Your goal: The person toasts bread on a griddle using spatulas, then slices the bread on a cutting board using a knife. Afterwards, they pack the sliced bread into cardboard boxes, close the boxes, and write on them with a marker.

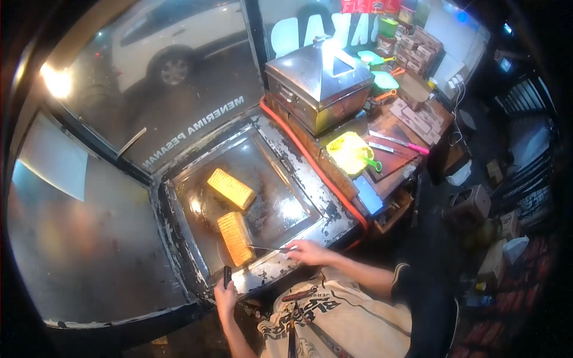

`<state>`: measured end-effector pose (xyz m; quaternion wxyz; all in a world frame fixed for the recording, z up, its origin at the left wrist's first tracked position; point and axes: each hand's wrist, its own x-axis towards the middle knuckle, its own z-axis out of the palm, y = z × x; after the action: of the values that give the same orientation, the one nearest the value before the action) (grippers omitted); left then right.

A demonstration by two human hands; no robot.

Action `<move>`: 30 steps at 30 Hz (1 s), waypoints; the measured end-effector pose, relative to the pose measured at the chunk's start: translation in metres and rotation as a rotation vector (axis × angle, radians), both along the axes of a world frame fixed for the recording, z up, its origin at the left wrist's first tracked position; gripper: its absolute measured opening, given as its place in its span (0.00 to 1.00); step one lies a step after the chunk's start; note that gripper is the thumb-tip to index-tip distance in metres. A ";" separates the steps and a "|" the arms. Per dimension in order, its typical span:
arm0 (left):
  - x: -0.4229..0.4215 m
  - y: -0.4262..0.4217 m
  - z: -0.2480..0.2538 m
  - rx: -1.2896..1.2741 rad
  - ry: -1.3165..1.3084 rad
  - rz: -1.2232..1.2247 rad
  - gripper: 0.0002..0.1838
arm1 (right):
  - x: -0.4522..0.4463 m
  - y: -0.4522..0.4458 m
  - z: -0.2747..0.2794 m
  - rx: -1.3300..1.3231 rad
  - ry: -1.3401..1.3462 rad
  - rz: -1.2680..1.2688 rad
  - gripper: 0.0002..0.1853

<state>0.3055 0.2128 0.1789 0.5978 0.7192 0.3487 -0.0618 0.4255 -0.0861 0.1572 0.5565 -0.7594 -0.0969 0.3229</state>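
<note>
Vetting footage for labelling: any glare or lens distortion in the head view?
Head view: glare on the metal box and griddle, upper-left bright light blown out; head view: outer lines bow, corners go dark; head view: nearer yellow block reads fairly clearly.

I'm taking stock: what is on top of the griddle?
A farther golden block and a nearer golden block lie on the griddle. The thin tool in the right hand reaches the nearer one's side. Both blocks' undersides and the griddle beneath are hidden.

A steel box (319, 83) stood beside a red hose (306, 153). A yellow tub (347, 169) and a pink-handled knife (401, 143) lay near it. Cartons (419, 49) were stacked behind; outside, a car (191, 37) stood beyond the glass (206, 89).
</note>
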 end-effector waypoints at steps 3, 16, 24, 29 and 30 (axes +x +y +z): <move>0.007 0.024 0.015 0.023 0.054 -0.063 0.05 | 0.013 -0.038 0.015 -0.329 -0.362 0.086 0.20; 0.070 0.078 0.013 -0.012 0.032 -0.396 0.04 | 0.046 0.073 -0.035 -0.217 -0.455 0.015 0.22; 0.053 0.059 0.046 -0.067 -0.003 -0.314 0.06 | 0.053 0.060 -0.014 -0.129 -0.546 0.026 0.20; 0.058 0.031 0.096 -0.039 0.001 -0.277 0.02 | 0.053 0.044 0.023 -0.070 -0.520 0.021 0.21; 0.060 0.025 0.109 -0.034 -0.005 -0.286 0.02 | 0.054 0.040 0.031 -0.056 -0.519 0.004 0.21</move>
<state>0.3660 0.2381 0.2879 0.5959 0.7514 0.2400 -0.1508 0.4794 -0.0462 0.1879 0.4913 -0.8316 -0.2289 0.1208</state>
